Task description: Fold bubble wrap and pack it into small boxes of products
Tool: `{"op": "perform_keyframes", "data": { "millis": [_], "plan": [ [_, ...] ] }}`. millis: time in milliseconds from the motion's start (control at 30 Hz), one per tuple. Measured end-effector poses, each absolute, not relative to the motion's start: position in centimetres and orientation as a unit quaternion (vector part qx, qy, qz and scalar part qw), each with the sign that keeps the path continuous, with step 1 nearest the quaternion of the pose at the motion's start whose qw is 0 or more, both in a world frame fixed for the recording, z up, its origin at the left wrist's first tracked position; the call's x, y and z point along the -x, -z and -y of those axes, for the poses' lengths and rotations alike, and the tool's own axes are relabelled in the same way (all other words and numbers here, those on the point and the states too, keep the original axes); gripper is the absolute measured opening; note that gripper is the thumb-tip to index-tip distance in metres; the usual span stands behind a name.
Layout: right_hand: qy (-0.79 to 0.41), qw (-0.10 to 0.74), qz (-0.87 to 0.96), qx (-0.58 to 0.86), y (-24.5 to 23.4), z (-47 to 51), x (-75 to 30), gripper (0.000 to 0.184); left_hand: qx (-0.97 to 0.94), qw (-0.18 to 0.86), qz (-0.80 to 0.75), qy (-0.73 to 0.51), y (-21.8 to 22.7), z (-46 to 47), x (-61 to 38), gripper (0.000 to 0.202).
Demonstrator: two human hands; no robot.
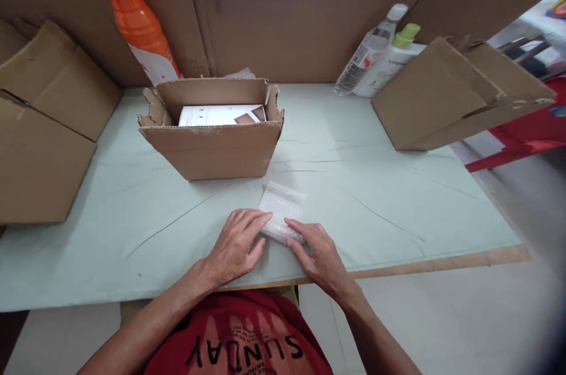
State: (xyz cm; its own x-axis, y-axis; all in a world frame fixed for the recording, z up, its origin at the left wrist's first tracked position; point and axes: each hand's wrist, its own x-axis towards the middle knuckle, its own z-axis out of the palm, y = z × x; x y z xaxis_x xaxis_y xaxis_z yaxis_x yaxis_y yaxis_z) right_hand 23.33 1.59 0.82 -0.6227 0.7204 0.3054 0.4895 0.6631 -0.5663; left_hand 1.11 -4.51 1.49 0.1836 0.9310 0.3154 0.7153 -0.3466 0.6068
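Observation:
A small packet in clear bubble wrap [283, 204] lies on the table near its front edge, between my two hands. My left hand [236, 242] grips its left side, fingertips on top and thumb at the near left corner. At the near right corner my right hand [316, 248] has the wrap between its fingers and thumb. What the wrap encloses cannot be made out. Just beyond stands an open cardboard box [225, 151] with a white printed box [212, 115] inside.
A large carton [48, 127] stands at the left and a tilted cardboard box [437, 98] at the right. An orange bottle [137, 21], a clear bottle [369, 51] and a white bottle with a green cap [389, 65] stand by the cardboard back wall [287, 15]. A pale green cloth [380, 204] covers the table.

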Motion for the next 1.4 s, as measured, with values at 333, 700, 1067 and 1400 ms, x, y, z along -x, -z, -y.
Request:
{"op": "perform_keyframes", "data": {
  "millis": [333, 700, 1067, 1400],
  "plan": [
    [-0.037, 0.247, 0.901, 0.355, -1.5, -0.8, -22.6, 0.033, -0.682, 0.176, -0.626, -0.333, -0.6, 1.5, -0.6, 0.042],
    [-0.303, 0.295, 0.819, 0.387, -0.8, -1.7, -21.1, 0.024, -0.374, 0.505, -0.554, -0.546, 0.2, 5.8, -2.2, 0.075],
    [-0.528, 0.262, 0.727, 0.351, -1.8, -1.4, -21.3, 0.042, -0.343, 0.557, -0.503, -0.565, -1.6, 5.8, -2.5, 0.073],
    [-0.305, 0.323, 0.827, 0.344, -14.8, -9.3, -18.3, 0.033, -0.443, 0.032, -0.64, -0.627, -5.2, 3.2, 8.2, 0.052]
  ]
}}
